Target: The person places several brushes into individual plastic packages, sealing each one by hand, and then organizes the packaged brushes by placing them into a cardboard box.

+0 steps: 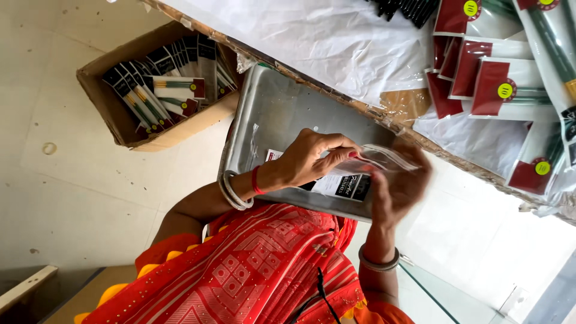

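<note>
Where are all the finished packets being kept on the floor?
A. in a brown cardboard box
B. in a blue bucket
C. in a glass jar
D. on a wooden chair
A: the brown cardboard box on the floor is filled with flat packets, while the left hand and right hand hold a clear packet above a metal tray.

The right hand is motion-blurred, its fingers' grip on the clear packet unclear.
</note>
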